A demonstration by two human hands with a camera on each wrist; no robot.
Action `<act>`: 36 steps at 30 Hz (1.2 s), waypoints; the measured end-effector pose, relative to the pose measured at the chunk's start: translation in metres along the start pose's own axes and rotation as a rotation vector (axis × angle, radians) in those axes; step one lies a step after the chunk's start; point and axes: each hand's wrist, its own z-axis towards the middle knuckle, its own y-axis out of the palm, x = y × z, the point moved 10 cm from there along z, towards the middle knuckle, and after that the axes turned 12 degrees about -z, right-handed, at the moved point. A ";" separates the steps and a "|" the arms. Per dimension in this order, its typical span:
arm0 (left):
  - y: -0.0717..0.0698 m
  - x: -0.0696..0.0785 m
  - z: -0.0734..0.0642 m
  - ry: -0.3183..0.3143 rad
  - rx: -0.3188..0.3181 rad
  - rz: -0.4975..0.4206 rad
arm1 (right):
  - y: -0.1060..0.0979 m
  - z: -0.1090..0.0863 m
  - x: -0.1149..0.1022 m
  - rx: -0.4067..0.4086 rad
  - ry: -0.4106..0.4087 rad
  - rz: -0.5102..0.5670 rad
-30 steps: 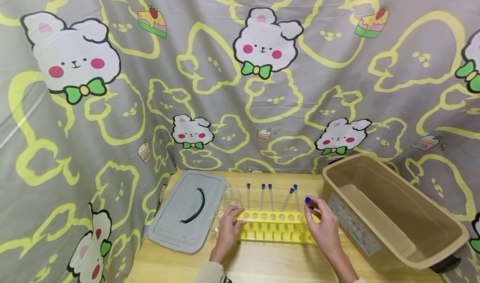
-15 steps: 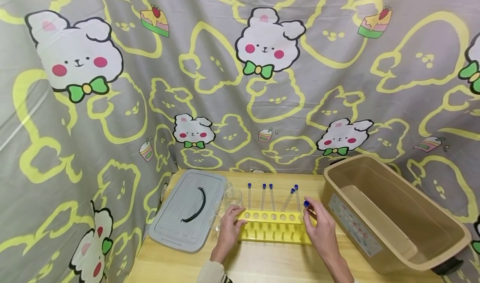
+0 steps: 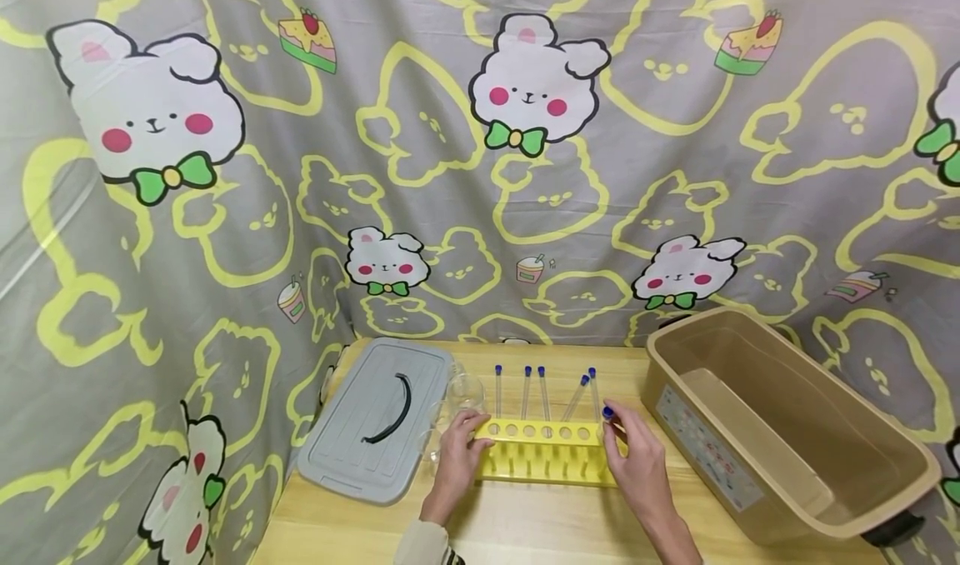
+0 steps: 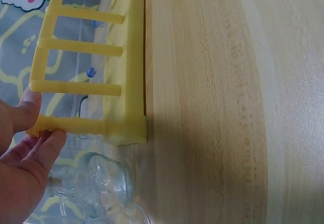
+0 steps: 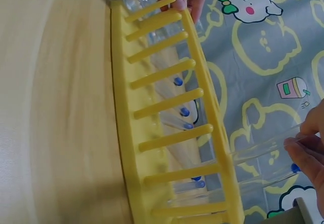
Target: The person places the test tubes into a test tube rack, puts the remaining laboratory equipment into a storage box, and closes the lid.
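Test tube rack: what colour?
The rack is yellow, best seen in the right wrist view.

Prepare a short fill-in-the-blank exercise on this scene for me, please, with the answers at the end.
1. Behind the rack lie five tubes with ____ caps.
2. The rack itself is coloured ____.
3. The grip pinching the rack's end is the person's ____ one.
4. In the head view, the brown bin stands on the rack's ____ side.

Missing words: blue; yellow; left; right.

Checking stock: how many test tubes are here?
7: five tubes lying behind the rack, two at its right end, one of these pinched by the right hand. More may be hidden.
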 end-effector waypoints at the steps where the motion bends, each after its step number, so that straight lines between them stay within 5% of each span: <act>1: 0.000 0.000 0.000 0.003 0.001 0.005 | 0.001 -0.001 0.001 -0.005 0.008 0.000; 12: 0.000 -0.001 0.000 -0.007 0.002 0.007 | 0.013 -0.009 0.016 -0.063 0.080 -0.019; 36: 0.001 -0.004 -0.001 -0.034 0.005 0.002 | 0.022 -0.015 0.025 -0.100 0.100 -0.036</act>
